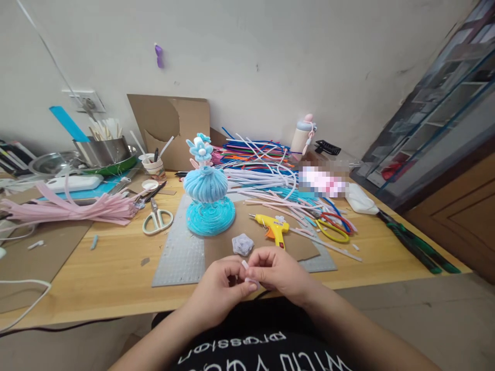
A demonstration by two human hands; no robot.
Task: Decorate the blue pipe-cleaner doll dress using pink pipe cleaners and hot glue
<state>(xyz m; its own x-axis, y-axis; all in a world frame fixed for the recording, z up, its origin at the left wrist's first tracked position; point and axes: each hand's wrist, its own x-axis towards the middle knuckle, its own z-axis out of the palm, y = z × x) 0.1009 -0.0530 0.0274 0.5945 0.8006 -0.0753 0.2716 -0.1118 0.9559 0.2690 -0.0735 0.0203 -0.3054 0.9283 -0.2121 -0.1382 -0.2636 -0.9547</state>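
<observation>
Step in hand: apparently bending a white strip (245, 264)
Over the front edge of the surface (127, 301), left hand (220, 283) and right hand (279, 274) both pinch it, fingertips together; further bending likely calls for steady fingers; beyond, a grey rosette (243, 244) lies toward the cardboard's (216, 259) front edge

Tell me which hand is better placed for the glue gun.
Probably the right hand: the yellow glue gun lies just beyond it, while the left hand sits farther off. Both hold a small white piece.
</observation>
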